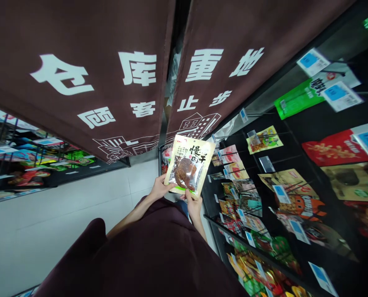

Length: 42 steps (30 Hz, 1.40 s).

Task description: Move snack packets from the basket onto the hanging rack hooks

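Note:
Both of my hands hold up a pale yellow snack packet [190, 164] with a clear window that shows dark brown meat and black characters at its top right. My left hand [159, 187] grips its lower left corner with the fingers closed. My right hand [193, 203] pinches its bottom edge. The packet stands upright in front of me, between a dark curtain and a rack of snacks. My dark maroon sleeves and top fill the bottom of the view.
A dark brown split curtain [109, 82] with white characters hangs ahead. To the right, a black peg rack [314, 119] carries several hanging snack packets and blue price tags. A low shelf of goods [32, 165] stands on the left. The floor [47, 214] is pale tile.

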### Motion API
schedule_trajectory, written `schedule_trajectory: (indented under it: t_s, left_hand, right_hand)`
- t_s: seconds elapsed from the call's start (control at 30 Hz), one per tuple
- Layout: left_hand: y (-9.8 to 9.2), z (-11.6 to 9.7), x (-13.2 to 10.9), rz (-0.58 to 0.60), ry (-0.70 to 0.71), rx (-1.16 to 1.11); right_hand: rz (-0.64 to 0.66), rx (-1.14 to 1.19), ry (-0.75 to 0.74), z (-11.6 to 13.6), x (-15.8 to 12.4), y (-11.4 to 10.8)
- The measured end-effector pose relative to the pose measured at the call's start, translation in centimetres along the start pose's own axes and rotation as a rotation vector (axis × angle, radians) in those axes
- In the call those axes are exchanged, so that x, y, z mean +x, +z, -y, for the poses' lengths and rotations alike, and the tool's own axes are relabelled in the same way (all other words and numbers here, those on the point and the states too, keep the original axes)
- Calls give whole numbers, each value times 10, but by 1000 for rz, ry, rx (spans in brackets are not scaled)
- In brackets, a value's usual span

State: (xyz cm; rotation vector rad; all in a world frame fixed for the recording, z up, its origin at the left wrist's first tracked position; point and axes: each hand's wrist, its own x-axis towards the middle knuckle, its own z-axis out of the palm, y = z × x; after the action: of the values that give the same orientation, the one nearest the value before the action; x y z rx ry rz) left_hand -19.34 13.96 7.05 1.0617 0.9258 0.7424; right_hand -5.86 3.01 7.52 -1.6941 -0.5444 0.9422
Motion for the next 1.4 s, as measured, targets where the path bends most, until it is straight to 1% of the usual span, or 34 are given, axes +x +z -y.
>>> schedule_trajectory:
  t_s: [0.17,0.3,0.47,0.7,1.03,1.2,1.4]
  left_hand:
    - [-2,0,3,-7,-17,-67]
    - [-3,0,3,-15,-9,-72]
    - [-4,1,2,-10,-25,-76]
    - [-5,1,2,-14,-28,-89]
    - [-5,0,1,-21,-8,-88]
    - [-6,2,1,-29,-22,-69]
    - [-5,3,1,-30,-35,-71]
  right_hand:
    - [44,-4,0,-8,3,0]
    - [42,24,-1,-11,3,-1]
    - [35,51,-12,-5,2,1]
    - [0,96,20,6,-1,3]
    - [-24,119,58,5,-1,3]
    - [-23,113,50,6,-1,4]
    - [-23,87,25,2,-1,3]
